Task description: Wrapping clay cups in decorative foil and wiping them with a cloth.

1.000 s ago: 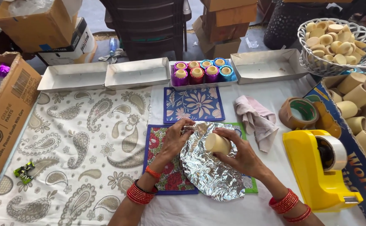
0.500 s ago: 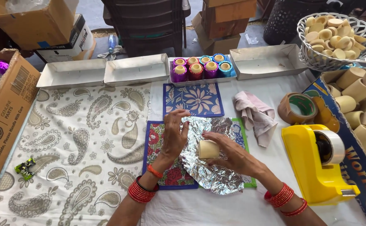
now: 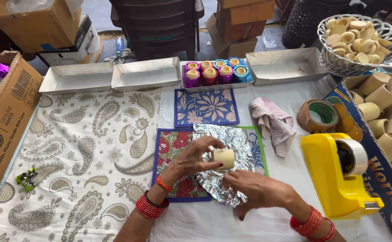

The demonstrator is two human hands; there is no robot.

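A small cream cylinder [image 3: 223, 158] lies on its side on a crinkled sheet of silver foil [image 3: 231, 142], which rests on a red floral mat [image 3: 172, 148]. My left hand [image 3: 191, 157] grips the cylinder at its left end with fingertips. Just below and to the right of the cylinder, my right hand [image 3: 254, 188] presses flat on the foil's near edge. Both wrists wear red bangles.
Behind lie a blue floral mat [image 3: 206, 106], a pink cloth [image 3: 273, 123], and a tray of foil-wrapped coloured cylinders [image 3: 214, 73] beside empty metal trays [image 3: 145, 73]. At right: brown tape roll [image 3: 319, 115], yellow tape dispenser [image 3: 339, 175], basket [image 3: 361, 38] and box of cream cylinders [image 3: 386, 107]. Cardboard box [image 3: 5, 116] at left.
The cylinder went from held up in my right hand down onto the foil. My left hand now grips it, and my right hand has dropped to the foil's near edge.
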